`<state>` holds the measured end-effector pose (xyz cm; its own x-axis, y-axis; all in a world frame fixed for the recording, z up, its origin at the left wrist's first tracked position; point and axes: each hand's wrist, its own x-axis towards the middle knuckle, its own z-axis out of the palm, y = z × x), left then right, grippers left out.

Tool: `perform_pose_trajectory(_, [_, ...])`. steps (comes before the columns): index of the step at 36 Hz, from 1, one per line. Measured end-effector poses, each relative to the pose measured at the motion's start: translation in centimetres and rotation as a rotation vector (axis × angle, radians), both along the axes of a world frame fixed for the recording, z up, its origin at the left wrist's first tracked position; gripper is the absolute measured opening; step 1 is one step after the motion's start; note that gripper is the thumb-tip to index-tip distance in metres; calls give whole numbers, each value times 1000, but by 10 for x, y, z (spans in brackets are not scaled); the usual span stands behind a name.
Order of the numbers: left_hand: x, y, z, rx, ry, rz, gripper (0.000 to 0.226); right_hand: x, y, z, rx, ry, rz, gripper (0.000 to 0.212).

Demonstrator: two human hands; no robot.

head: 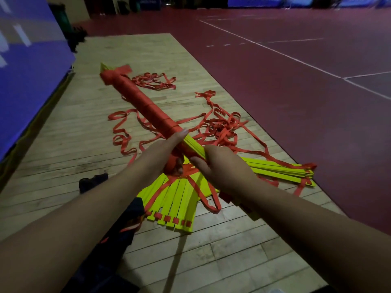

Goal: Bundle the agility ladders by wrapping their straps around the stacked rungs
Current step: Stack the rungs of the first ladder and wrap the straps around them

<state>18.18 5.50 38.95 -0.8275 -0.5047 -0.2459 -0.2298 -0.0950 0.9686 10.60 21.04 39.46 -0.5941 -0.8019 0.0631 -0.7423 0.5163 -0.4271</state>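
A long bundle of stacked yellow rungs (193, 145) is held up over the floor, wound with red strap (143, 102) along most of its far length. My left hand (169, 151) grips the bundle where the winding ends and also holds a wad of red strap under it. My right hand (220, 163) grips the bare yellow part just nearer me. Loose red strap (222, 127) lies tangled on the floor beyond. Two other ladders lie fanned out on the floor: yellow rungs (177, 199) below my hands and yellow rungs (281, 169) to the right.
I am on a pale wooden floor strip (63, 149) beside a dark red court floor (296, 92) with white lines. A blue wall panel (27, 70) stands at the left. A dark shoe (93, 181) and my dark-clothed leg (118, 235) are near the fanned rungs.
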Motion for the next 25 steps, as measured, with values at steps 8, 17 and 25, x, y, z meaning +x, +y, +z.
perform_pose_trajectory(8, [7, -5, 3, 91, 193, 129, 33, 16, -9, -3, -65, 40, 19, 36])
perform_pose_trajectory(17, [23, -19, 12, 195, 385, -80, 10, 5, 6, 19, -2, -934, 169, 26])
perform_pose_trajectory(25, [24, -33, 14, 328, 442, -249, 44, 8, 8, 18, -90, -1087, 172, 36])
